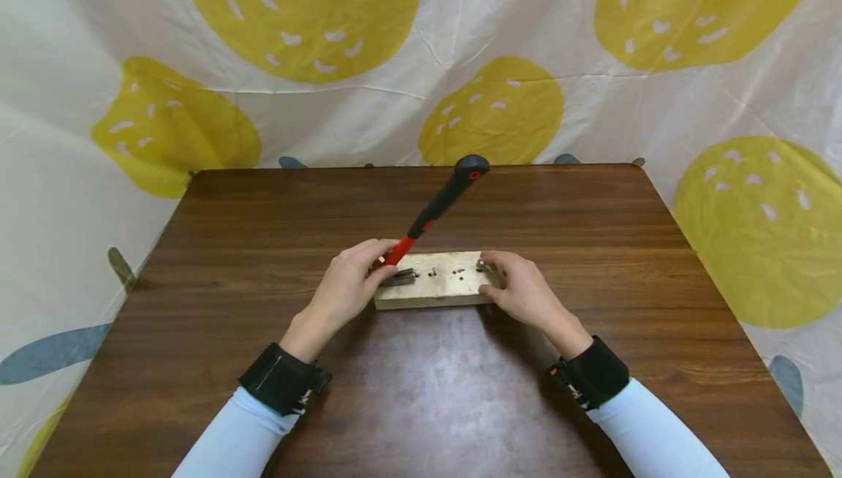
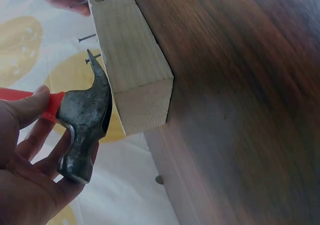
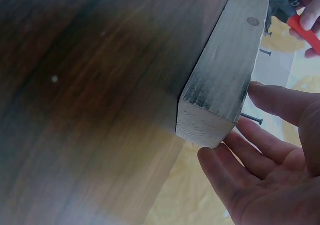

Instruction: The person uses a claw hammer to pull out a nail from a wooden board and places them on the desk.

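A pale wooden block (image 1: 439,289) lies lengthwise across the table, with three nails standing up from its top face. My left hand (image 1: 345,277) grips a claw hammer (image 1: 437,204) by the red neck, just above the steel head. Its black handle slants up and away to the right. In the left wrist view, the claw of the hammer head (image 2: 87,110) is right at the leftmost nail (image 2: 93,59). The middle nail (image 3: 266,52) stands apart from both hands. My right hand (image 1: 522,289) holds the block's right end, thumb and fingers around the rightmost nail (image 3: 252,119).
The block and hands are at the middle of a dark brown wooden table (image 1: 263,229). Small dark holes dot the block's top. Behind the table and at its sides hangs a white cloth (image 1: 368,120) with yellow fruit shapes.
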Demonstrator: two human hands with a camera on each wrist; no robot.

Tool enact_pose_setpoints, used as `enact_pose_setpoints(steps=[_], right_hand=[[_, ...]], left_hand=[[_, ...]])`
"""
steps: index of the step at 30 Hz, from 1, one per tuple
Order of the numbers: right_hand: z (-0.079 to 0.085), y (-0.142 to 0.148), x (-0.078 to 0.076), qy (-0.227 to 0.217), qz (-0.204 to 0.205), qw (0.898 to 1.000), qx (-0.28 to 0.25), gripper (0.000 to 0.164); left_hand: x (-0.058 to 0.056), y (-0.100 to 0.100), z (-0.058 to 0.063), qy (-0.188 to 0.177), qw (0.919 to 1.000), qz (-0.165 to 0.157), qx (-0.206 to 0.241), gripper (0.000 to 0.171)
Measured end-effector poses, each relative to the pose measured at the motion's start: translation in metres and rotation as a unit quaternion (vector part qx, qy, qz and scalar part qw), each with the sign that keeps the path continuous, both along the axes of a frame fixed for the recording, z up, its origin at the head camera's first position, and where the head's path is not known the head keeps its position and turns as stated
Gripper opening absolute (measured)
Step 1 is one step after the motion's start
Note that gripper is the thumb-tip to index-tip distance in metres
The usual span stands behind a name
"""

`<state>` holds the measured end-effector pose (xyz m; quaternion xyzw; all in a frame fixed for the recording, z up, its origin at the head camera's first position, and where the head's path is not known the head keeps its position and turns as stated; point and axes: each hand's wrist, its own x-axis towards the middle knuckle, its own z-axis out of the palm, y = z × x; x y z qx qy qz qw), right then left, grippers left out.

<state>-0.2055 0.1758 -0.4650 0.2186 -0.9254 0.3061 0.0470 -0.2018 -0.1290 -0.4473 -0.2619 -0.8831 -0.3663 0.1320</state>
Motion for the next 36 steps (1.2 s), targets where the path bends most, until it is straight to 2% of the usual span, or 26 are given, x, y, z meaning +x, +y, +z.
enact_pose_setpoints(steps=[23,32,36], right_hand=[[0.001,0.001,0.001,-0.008,0.003,1.0,0.002,0.047],[0.002,0.0,-0.001,-0.003,0.0,1.0,0.002,0.048],[0.002,0.001,-0.001,-0.007,-0.004,1.0,0.004,0.049]], left_hand=[[-0.004,0.009,-0.007,-0.043,0.9969,0.014,0.064,0.032],[-0.002,0.008,-0.015,-0.023,0.9947,0.03,0.096,0.033],[-0.001,0.009,-0.015,-0.02,0.9938,0.027,0.106,0.034]])
